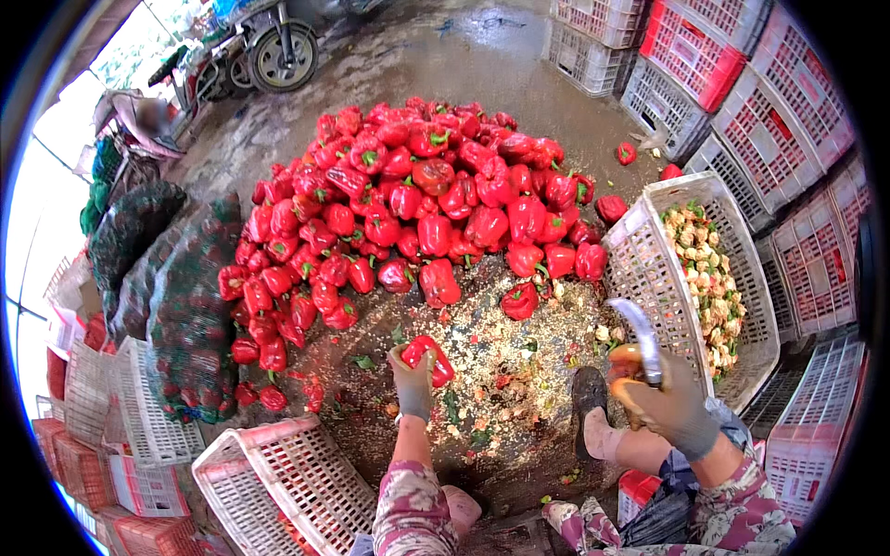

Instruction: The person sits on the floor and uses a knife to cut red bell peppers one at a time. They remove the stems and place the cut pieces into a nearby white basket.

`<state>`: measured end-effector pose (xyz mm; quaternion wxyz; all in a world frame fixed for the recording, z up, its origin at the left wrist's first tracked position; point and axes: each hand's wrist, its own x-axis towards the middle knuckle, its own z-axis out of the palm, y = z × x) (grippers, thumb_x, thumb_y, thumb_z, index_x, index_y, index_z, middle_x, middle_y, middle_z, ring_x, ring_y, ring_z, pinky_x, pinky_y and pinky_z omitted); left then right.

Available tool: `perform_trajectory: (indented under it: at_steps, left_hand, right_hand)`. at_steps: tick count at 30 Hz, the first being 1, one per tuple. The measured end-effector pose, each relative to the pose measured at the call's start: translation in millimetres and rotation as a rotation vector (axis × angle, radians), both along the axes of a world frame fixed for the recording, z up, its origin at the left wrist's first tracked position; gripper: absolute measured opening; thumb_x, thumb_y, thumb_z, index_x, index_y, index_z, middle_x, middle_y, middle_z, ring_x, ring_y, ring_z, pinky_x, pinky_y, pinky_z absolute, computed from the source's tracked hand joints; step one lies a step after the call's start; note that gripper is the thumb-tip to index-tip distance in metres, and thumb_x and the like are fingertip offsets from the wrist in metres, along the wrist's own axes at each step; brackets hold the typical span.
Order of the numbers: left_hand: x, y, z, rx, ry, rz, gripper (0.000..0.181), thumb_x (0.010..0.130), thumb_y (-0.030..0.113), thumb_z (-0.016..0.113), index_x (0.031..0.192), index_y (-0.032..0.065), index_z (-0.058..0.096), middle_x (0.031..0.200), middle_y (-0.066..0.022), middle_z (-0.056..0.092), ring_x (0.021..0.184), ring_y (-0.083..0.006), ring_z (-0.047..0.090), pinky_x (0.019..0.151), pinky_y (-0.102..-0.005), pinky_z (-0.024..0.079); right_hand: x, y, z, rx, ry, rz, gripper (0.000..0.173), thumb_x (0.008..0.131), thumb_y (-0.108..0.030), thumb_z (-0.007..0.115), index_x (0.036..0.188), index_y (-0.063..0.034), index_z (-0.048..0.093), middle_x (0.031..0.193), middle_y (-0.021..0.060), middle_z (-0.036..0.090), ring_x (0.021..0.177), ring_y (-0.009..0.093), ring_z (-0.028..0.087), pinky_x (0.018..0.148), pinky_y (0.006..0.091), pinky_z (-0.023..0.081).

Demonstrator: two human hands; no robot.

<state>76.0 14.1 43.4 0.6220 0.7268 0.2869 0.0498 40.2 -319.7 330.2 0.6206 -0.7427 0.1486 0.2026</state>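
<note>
My left hand (415, 379), in a grey glove, grips a red bell pepper (437, 361) above the seed-strewn floor. In my right hand (671, 399), gloved with orange fingertips, is a knife with a curved blade (640, 332) pointing up and away. A large heap of red bell peppers (434, 234) lies on the ground in front of me. To the right, beside my right hand, a tilted white plastic crate (629, 260) holds many cut pepper cores with green stems (701, 278). Scattered seeds and scraps (514, 368) cover the floor between my hands.
Near my left forearm stands a tilted white crate (306, 479) with red pieces inside. Full green mesh sacks (195, 313) lie at the left. Stacked plastic crates (768, 132) line the right side. A motorcycle (284, 55) is parked at the back left. My sandal (589, 410) rests near the seeds.
</note>
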Motion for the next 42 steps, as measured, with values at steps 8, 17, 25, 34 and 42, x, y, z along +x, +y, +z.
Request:
perform_trajectory:
  at_steps: [8,17,25,34,42]
  left_hand:
    - [-23.2,-81.5,202.2,0.265,-0.467,-0.345,0.046,0.091,0.017,0.072,0.124,0.0006,0.044,0.119,-0.0149,0.05,0.112,-0.0266,0.052,0.102,-0.0382,0.041]
    - [-92.7,-100.6,301.6,0.577,-0.638,-0.362,0.05,0.086,0.018,0.077,0.122,-0.0004,0.047,0.117,-0.0148,0.048,0.111,-0.0287,0.053,0.101,-0.0398,0.042]
    - [-108.9,-95.7,318.2,0.53,-0.656,-0.107,0.043,0.096,0.026,0.067,0.123,-0.0003,0.046,0.117,-0.0144,0.049,0.111,-0.0239,0.049,0.102,-0.0373,0.039]
    - [-121.5,-71.5,318.8,0.285,-0.55,-0.158,0.042,0.099,0.029,0.063,0.123,-0.0006,0.046,0.115,-0.0102,0.048,0.11,-0.0196,0.047,0.102,-0.0341,0.037]
    - [-133.3,-78.5,308.4,0.127,-0.446,-0.396,0.046,0.094,0.037,0.068,0.116,0.0007,0.053,0.108,-0.0077,0.054,0.103,-0.0171,0.052,0.096,-0.0326,0.042]
  right_hand:
    - [-26.4,20.8,-27.8,-0.193,-0.41,0.272,0.033,0.093,-0.023,0.063,0.118,-0.0014,0.062,0.078,0.0098,0.064,0.065,0.014,0.058,0.062,0.0341,0.048]
    - [-61.4,54.6,-32.1,-0.153,-0.587,0.338,0.049,0.095,-0.03,0.062,0.133,-0.0006,0.051,0.088,0.0202,0.067,0.077,0.033,0.067,0.068,0.0439,0.052]
    - [-84.2,54.6,-1.3,-0.244,-0.394,0.581,0.035,0.095,-0.029,0.06,0.123,-0.0072,0.055,0.085,0.0214,0.066,0.082,0.039,0.069,0.067,0.0468,0.052]
    - [-56.2,60.2,6.4,0.036,-0.671,0.384,0.047,0.087,-0.03,0.075,0.121,-0.0007,0.061,0.09,0.0129,0.068,0.078,0.018,0.063,0.072,0.0342,0.051]
    - [-37.3,71.5,14.7,0.126,-0.711,0.559,0.064,0.08,-0.027,0.077,0.134,-0.0016,0.053,0.109,0.0178,0.069,0.099,0.022,0.067,0.088,0.036,0.052]
